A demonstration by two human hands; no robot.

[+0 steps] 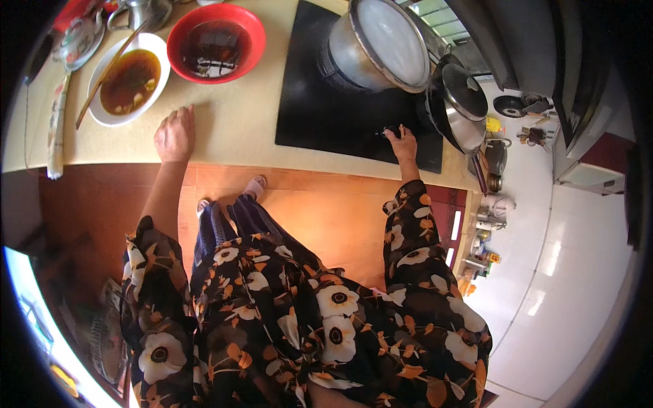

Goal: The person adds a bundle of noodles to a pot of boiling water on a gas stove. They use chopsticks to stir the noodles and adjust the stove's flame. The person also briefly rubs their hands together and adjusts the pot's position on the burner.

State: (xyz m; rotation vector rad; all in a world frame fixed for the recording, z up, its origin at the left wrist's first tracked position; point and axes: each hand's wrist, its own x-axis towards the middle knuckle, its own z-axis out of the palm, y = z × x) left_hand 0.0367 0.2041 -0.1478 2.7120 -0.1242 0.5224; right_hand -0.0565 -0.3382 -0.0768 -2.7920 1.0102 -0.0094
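My right hand (404, 147) grips a black control knob (391, 130) at the front of a black glass gas cooktop (311, 112). On the cooktop stands a large metal pot (352, 56); its top looks pale and cloudy, and I cannot tell whether that is a lid or steam. My left hand (175, 135) rests on the counter (229, 122) with its fingers loosely curled and nothing visible in it. Just beyond it sit a white bowl (162, 94) of brown broth with pale pieces and a red bowl (259, 35) of dark liquid. Wooden chopsticks (104, 81) lie across the white bowl.
A wok (463, 132) with a glass lid (463, 89) stands at the cooktop's right, its handle (478, 173) jutting toward me. At the far left are a metal pitcher (145, 13), a glass teapot (79, 38) and a long wrapped bundle (57, 132). Jars and bottles (482, 245) line the right side.
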